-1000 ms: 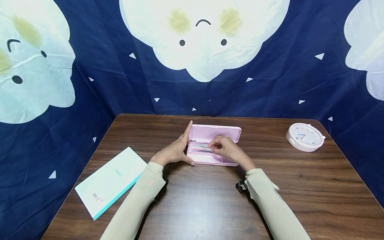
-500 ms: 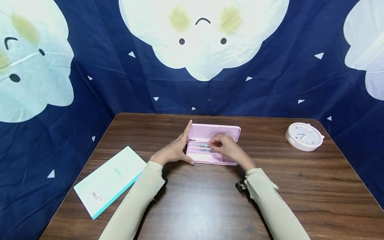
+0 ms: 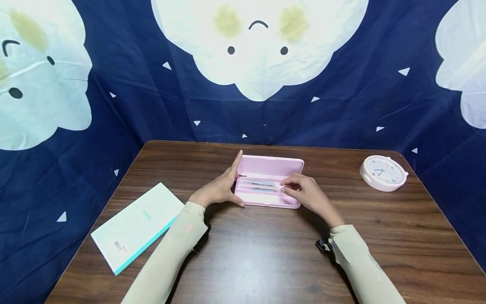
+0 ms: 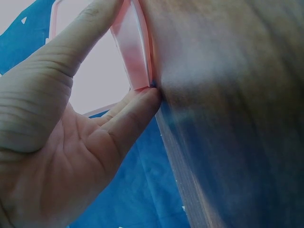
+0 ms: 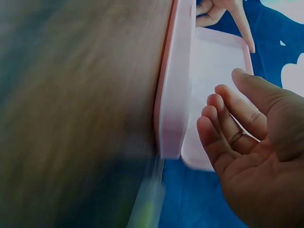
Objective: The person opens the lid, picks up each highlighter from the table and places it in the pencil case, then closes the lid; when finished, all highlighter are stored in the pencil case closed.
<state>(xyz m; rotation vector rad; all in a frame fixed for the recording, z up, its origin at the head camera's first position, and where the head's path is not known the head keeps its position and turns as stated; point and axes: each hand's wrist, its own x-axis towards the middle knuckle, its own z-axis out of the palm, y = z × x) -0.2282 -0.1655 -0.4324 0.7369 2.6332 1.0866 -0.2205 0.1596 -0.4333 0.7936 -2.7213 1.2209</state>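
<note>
A pink pencil case [image 3: 271, 166] lies unfolded on the table, its lid leaning back on the far side. In its rear compartment lie several slim pens [image 3: 262, 189], side by side; the front compartment shows a pale floor. My left hand [image 3: 220, 188] grips the case's left end, thumb at the front corner and fingers at the back, with the index finger up along the lid. My right hand [image 3: 305, 192] is over the case's right end, fingertips close to the pens' ends. In the right wrist view its fingers [image 5: 221, 109] are loosely bent with nothing between them and the thumb.
A white box-like notebook [image 3: 140, 226] with a teal edge and barcode lies at the left, partly behind my left sleeve [image 3: 167, 253]. A white round alarm clock [image 3: 383, 173] sits at the far right. A blue cloud-patterned cloth [image 3: 212, 109] hangs behind the wooden table [image 3: 265, 253].
My right hand has let go of the pens and drawn back to the right, uncovering them in the rear compartment. The left hand stays at the case's left end.
</note>
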